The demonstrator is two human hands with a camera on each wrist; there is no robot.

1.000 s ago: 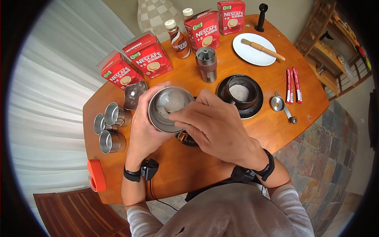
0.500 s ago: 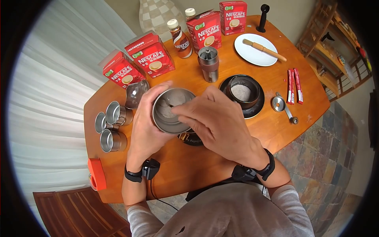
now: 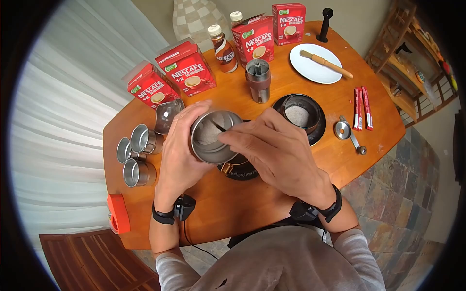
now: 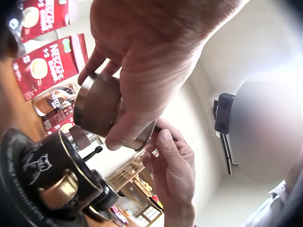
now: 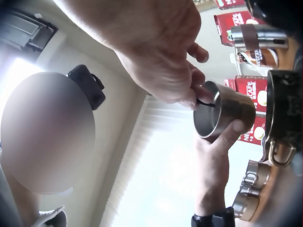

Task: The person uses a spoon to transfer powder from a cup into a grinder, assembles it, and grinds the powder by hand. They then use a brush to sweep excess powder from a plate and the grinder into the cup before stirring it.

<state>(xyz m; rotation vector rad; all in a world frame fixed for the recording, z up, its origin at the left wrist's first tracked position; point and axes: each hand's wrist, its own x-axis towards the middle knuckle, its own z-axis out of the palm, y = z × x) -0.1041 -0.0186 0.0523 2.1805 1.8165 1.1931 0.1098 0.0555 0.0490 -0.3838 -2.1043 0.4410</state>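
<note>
My left hand (image 3: pixel 175 150) grips a stainless steel cup (image 3: pixel 213 156) around its side, holding it above the table with its mouth tilted toward me. Pale powder (image 3: pixel 208 135) lies inside. Over the rim, my right hand (image 3: pixel 286 157) pinches a thin dark utensil (image 3: pixel 220 127) between thumb and fingers, its lower end down in the cup. In the right wrist view the same dark utensil (image 5: pixel 205 103) crosses the cup's mouth. Partly hidden under the steel cup is a black saucer (image 3: pixel 245 173), with a gold-handled black cup (image 4: pixel 57 156) on it in the left wrist view.
To the right stands another black cup (image 3: pixel 310 127) with pale powder. A grinder (image 3: pixel 258 85), Nescafe boxes (image 3: pixel 187 70) and bottles (image 3: pixel 224 54) stand behind. Small steel cups (image 3: pixel 138 172) are at left. A plate (image 3: pixel 306 70) with a brush, a crank handle (image 3: pixel 343 129) and red sachets (image 3: pixel 357 109) lie right.
The utensil has shifted inside the steel cup, and its dark shaft shows more clearly above the powder. The right hand has moved slightly; the left hand keeps its grip on the cup.
</note>
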